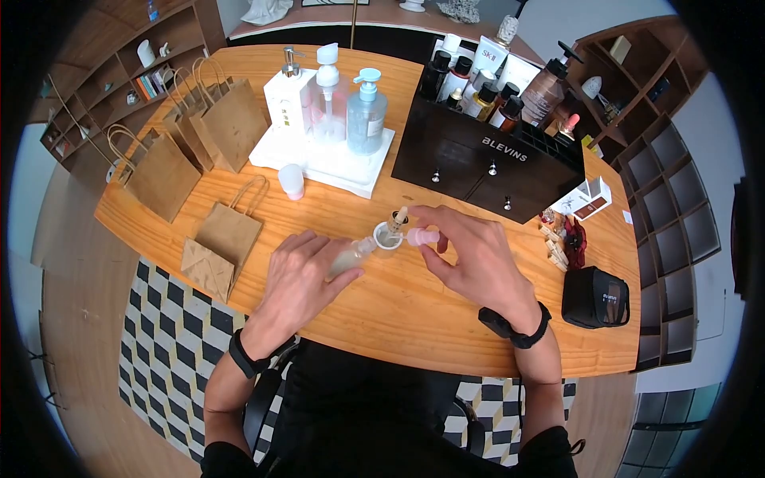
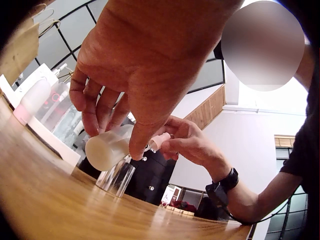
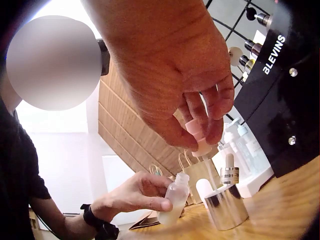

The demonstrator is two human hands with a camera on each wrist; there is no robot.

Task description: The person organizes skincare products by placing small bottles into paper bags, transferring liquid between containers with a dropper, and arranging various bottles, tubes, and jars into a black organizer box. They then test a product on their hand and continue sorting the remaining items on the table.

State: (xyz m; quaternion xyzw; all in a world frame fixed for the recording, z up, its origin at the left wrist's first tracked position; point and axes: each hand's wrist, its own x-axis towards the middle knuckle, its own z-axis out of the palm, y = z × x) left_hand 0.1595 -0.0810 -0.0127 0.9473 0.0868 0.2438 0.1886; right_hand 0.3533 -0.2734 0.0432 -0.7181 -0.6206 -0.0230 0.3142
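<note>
My left hand point(image 1: 303, 271) grips a small frosted bottle point(image 3: 173, 202) with milky liquid in it. The bottle leans, its uncapped neck toward the right hand. Between thumb and fingers my right hand point(image 1: 476, 248) pinches a pink dropper-like cap point(image 3: 198, 136), whose thin stem points down in the right wrist view. A shiny silver cup point(image 3: 227, 207) with a pale inside stands on the table between the hands. Close by it, a dropper top point(image 3: 229, 169) with a pale bulb and ringed metal collar rises upright. The stem overlaps the cup's rim region in the head view.
Farther back, a white tray point(image 1: 319, 172) carries pump bottles, with a white-and-pink cap point(image 1: 292, 182) before it. A black drawer box point(image 1: 470, 159) full of cosmetics stands right of it. Paper bags point(image 1: 231, 123) are at left; a black pouch point(image 1: 594, 297) is at right.
</note>
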